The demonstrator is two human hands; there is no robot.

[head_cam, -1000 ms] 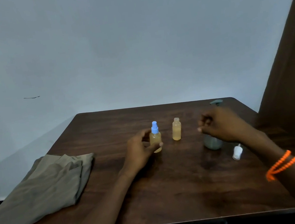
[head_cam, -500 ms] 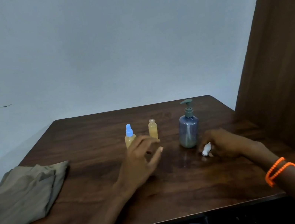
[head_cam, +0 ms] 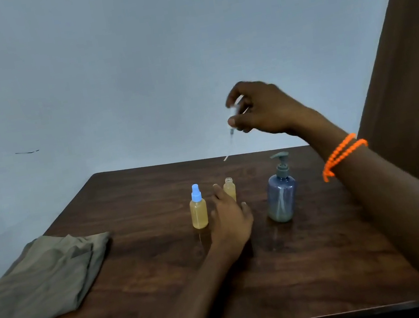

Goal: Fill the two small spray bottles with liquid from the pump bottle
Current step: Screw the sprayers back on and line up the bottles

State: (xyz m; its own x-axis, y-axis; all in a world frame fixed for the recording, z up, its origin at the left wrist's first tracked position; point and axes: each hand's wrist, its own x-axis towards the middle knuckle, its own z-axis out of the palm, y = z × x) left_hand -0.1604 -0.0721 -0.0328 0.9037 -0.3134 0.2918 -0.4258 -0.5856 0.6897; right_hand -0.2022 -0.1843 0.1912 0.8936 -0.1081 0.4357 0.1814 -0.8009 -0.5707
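Two small yellow-filled spray bottles stand mid-table. The left one (head_cam: 198, 210) wears a blue spray cap. The other (head_cam: 229, 187) is uncapped, its lower part hidden behind my left hand (head_cam: 231, 219), which rests open on the table just in front of it. My right hand (head_cam: 260, 107) is raised above the table and pinches a white spray cap (head_cam: 233, 111), blurred, with its thin dip tube (head_cam: 229, 145) hanging down toward the open bottle. The blue-grey pump bottle (head_cam: 281, 196) stands to the right of the small bottles.
A folded olive cloth (head_cam: 40, 281) lies at the table's left edge. The dark wooden table (head_cam: 317, 265) meets a pale wall behind and a brown panel (head_cam: 415, 69) on the right. Orange bead bracelets circle my right wrist (head_cam: 340, 155).
My right hand picked the white spray cap up off the table beside the pump bottle and lifted it high above the uncapped bottle. My left hand left the blue-capped bottle and moved toward the uncapped one.
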